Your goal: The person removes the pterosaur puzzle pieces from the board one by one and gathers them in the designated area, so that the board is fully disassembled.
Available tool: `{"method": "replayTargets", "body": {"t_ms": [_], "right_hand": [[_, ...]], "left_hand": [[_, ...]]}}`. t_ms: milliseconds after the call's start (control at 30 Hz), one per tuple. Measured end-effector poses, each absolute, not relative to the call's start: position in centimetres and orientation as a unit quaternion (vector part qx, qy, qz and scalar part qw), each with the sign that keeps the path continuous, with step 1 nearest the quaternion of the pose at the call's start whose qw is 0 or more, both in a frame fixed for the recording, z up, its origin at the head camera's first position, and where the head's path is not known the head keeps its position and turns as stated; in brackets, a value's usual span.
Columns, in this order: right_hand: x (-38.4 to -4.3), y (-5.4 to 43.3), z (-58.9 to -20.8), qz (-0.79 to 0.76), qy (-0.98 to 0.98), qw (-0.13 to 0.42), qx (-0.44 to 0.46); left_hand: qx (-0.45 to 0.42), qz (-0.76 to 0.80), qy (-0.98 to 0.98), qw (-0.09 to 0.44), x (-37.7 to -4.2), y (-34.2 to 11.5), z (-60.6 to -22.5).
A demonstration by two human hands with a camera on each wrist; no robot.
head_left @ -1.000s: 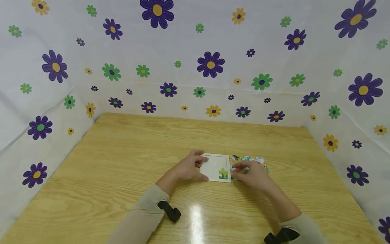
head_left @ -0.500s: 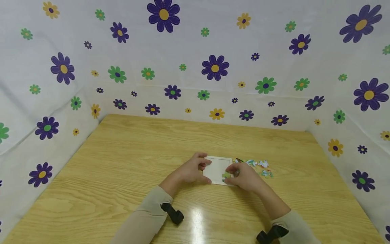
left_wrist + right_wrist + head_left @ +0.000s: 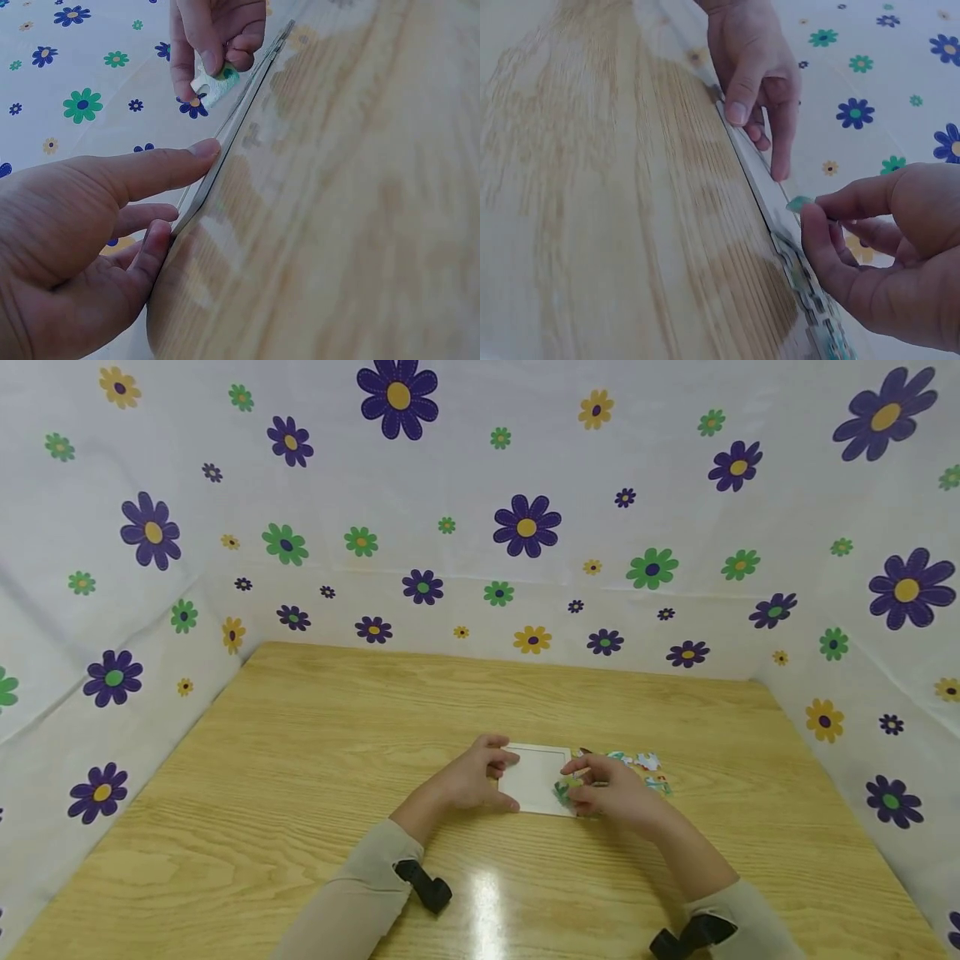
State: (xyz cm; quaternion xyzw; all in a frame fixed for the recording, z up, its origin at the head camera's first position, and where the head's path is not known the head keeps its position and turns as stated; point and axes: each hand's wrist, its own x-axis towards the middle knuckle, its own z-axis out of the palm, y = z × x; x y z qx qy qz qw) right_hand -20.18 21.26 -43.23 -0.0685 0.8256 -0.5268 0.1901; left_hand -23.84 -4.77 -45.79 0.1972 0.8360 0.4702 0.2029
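Note:
A flat white puzzle tray (image 3: 534, 770) lies on the table. My left hand (image 3: 467, 774) holds it at its left side, with the thumb at the near edge and the fingers toward the far edge. Over the tray's right side, my right hand (image 3: 621, 795) pinches a green and yellow jigsaw piece (image 3: 566, 788) between thumb and fingers. The left wrist view shows this jigsaw piece (image 3: 217, 84) raised off the tray and tilted. In the right wrist view only a small green part of the piece (image 3: 800, 203) sticks out beyond the fingertips.
Several loose jigsaw pieces (image 3: 648, 762) lie just right of the tray, partly hidden behind my right hand. The wooden table (image 3: 360, 718) meets a white cloth (image 3: 450, 460) with printed flowers at the back and both sides.
The green and yellow piece lay in the tray's lower right corner. My right hand moved left onto it, took hold, and has lifted it slightly rightward. My left hand stays on the tray.

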Motion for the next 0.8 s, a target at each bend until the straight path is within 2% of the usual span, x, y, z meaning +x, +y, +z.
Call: {"method": "replayTargets", "body": {"t_ms": [333, 800], "right_hand": [[-19.2, 24.9, -43.3, -0.578, 0.784, 0.219, -0.053], [-18.2, 28.9, -42.9, -0.574, 0.791, 0.208, -0.029]], "left_hand": [[0.193, 0.473, 0.835, 0.206, -23.8, -4.4, -45.7], [0.192, 0.48, 0.83, 0.21, -23.9, -4.6, -45.8]]}}
